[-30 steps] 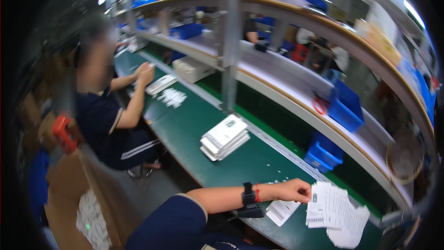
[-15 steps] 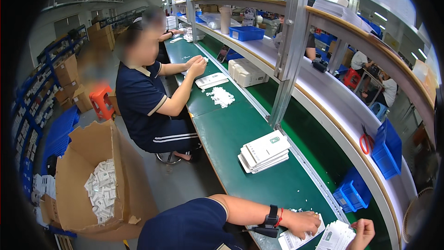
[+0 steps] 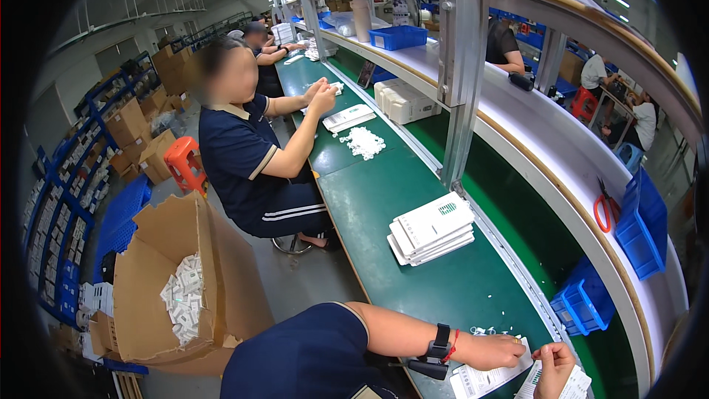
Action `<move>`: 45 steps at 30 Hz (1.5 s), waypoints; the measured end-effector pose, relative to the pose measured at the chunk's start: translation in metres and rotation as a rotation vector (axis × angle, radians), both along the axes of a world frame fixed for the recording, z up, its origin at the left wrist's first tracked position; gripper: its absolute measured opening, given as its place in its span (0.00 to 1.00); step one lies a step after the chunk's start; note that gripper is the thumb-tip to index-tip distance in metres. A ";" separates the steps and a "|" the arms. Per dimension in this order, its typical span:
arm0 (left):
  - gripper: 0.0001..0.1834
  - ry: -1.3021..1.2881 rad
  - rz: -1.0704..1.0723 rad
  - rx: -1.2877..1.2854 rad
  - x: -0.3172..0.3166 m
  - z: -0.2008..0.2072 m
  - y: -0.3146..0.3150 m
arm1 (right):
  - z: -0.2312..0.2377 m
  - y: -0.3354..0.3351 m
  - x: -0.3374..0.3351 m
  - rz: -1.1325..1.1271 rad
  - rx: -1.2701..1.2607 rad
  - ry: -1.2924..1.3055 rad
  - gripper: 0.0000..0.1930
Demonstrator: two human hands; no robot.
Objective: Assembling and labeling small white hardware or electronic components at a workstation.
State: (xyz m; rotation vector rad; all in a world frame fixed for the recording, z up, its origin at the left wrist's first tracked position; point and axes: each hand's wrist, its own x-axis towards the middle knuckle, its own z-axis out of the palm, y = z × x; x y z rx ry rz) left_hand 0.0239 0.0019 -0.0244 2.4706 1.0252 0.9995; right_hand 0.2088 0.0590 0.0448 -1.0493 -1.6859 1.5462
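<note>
At the lower right, my left hand [image 3: 493,352] lies knuckles up on a flat white box [image 3: 476,383], its fingers bent down against it. My right hand [image 3: 555,369] is just to the right, thumb and forefinger pinched together. Whatever is in that pinch is too small to make out. Beneath my right hand, more flat white boxes [image 3: 576,386] with green print lie partly hidden, cut off by the lower edge. Small white pieces [image 3: 484,331] are scattered beyond my left hand. A black strap [image 3: 441,340] and a red cord are on my left wrist.
A stack of flat white boxes [image 3: 432,229] stands farther up the green bench [image 3: 354,199]. Beyond it, a seated co-worker [image 3: 244,148] handles small parts near a white pile [image 3: 364,143]. An open carton [image 3: 221,288] stands left; blue bins [image 3: 583,299] and a metal post [image 3: 459,103] are right.
The view has shifted, so the bench and stack sit slightly farther right. My right hand has come closer to my left, over the printed boxes; my left hand stays on its box.
</note>
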 end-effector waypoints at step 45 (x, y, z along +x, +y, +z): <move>0.04 -0.512 0.080 -0.421 0.002 0.011 -0.001 | -0.056 -0.031 0.006 -0.035 -0.201 0.085 0.04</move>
